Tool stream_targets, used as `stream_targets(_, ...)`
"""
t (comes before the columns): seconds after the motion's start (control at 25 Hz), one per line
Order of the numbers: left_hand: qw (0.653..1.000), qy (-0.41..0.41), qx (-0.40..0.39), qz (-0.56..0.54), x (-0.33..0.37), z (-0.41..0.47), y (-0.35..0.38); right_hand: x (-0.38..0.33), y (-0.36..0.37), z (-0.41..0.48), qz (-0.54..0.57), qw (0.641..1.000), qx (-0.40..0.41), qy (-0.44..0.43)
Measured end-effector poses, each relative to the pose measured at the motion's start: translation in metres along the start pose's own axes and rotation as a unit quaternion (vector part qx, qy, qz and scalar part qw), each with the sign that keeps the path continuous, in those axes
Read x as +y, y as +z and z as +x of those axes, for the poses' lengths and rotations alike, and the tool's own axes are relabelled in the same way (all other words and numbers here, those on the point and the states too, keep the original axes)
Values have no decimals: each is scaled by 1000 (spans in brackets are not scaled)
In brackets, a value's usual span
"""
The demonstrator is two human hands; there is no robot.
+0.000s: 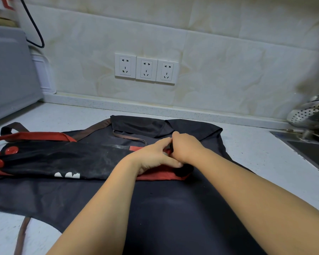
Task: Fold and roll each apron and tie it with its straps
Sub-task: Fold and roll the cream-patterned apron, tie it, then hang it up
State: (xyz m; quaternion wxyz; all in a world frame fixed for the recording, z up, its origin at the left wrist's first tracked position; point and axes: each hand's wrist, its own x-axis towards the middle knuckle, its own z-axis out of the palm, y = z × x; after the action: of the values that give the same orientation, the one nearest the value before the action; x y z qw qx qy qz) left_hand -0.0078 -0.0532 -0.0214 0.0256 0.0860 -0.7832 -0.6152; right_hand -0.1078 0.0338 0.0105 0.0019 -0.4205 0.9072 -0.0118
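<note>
A black apron with red trim and red buttons (50, 159) lies folded lengthwise across a larger dark navy apron (173, 208) spread on the counter. My left hand (153, 155) and my right hand (186, 148) meet at the right end of the black-and-red apron, fingers curled round its red-edged end, which is bunched up there. The red strap (31, 136) trails to the left. The navy apron's brown straps (129, 138) lie near its folded top and at the lower left.
A white speckled counter (256, 144) runs to a tiled wall with three sockets (146, 69). A grey appliance (7, 74) stands at the left. A sink (311, 150) and a perforated metal ladle (309, 115) sit at the right.
</note>
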Motion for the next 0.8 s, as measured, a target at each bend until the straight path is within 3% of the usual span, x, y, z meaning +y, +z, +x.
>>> stream_targets(0.16,998,0,9,60,2,1,6,0,0,-1,18,1000,-7,4)
stream_targets(0.28,994,-6,12,108,-2,5,6,9,-14,2,109,990,-89,10)
stream_targets(0.36,986,-7,27,163,-1,2,5,20,-25,3,290,941,-165,62)
stream_targets(0.44,980,-9,31,197,2,1,5,31,-28,3,381,896,-193,123)
stream_targets(0.6,974,-16,47,223,-1,0,5,33,-23,3,366,869,-264,203)
stream_targets(0.72,965,5,88,245,-2,-4,8,31,-22,6,330,889,-250,196)
stream_targets(0.76,945,16,123,302,-2,-7,12,29,-21,7,318,897,-241,191)
stream_targets(0.8,904,27,168,392,-3,-12,15,27,-21,7,310,903,-232,187)
